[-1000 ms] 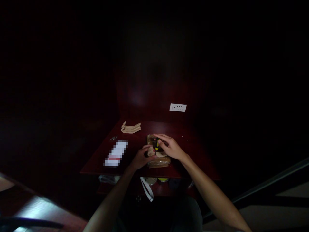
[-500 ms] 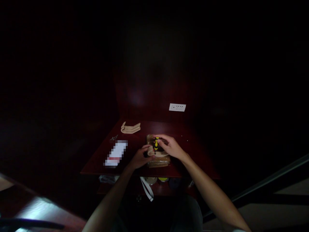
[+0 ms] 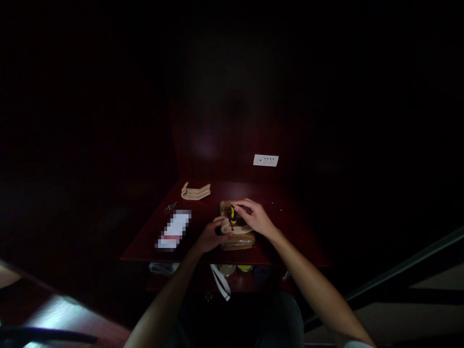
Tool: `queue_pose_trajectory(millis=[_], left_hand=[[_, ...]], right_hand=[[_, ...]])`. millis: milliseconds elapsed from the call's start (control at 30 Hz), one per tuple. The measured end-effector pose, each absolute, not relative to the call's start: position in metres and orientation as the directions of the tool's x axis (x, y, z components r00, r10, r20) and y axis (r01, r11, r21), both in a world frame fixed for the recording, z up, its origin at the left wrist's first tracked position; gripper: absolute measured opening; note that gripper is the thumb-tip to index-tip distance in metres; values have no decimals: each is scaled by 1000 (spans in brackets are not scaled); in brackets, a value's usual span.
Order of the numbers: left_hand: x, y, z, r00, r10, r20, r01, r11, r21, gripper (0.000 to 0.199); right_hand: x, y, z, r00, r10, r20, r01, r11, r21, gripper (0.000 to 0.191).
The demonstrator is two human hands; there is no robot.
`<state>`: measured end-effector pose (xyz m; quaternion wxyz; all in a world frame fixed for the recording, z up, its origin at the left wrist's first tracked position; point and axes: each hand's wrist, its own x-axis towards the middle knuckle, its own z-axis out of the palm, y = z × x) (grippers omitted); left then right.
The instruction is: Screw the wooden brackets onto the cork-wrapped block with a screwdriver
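1. Our right hand (image 3: 255,217) curls over a yellow-and-black screwdriver (image 3: 233,215), its fingers pinching the handle.
2. The screwdriver stands nearly upright near the middle of the desk, leaning slightly to the far side, with its tip pointing down into a cream curved bracket (image 3: 237,228).
3. Our left hand (image 3: 209,237) closes around the bracket's left end.
4. The bracket rests on a plastic-wrapped stack (image 3: 237,246) near the edge of the dark red desk (image 3: 145,253).
5. Toward the far left lie a second cream bracket (image 3: 195,191) and a small metal part (image 3: 170,207). A blurred white packet (image 3: 173,230) lies nearer, and a white wall socket (image 3: 266,160) sits beyond the desk.
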<state>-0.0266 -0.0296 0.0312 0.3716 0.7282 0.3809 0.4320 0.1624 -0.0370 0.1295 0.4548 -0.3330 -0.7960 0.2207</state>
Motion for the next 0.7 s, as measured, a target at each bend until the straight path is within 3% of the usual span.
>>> queue_pose_trajectory(millis=[167, 267, 400, 533, 700], left_hand=[[-26, -30, 31, 338, 874, 348, 216, -432, 875, 31], [-27, -30, 33, 336, 879, 339, 214, -422, 881, 33], [-28, -31, 36, 348, 881, 320, 222, -409, 885, 34], [-28, -32, 38, 348, 883, 315, 223, -404, 887, 33], [-26, -32, 36, 341, 887, 310, 220, -396, 891, 35]], right_hand=[[160, -33, 124, -309, 727, 614, 357, 686, -633, 26], [164, -38, 133, -390, 689, 611, 381, 725, -574, 27], [172, -43, 158, -555, 666, 499, 419, 742, -524, 25], [170, -34, 186, -763, 553, 334, 435, 822, -367, 22], [160, -18, 202, -804, 573, 159, 551, 819, -160, 16]])
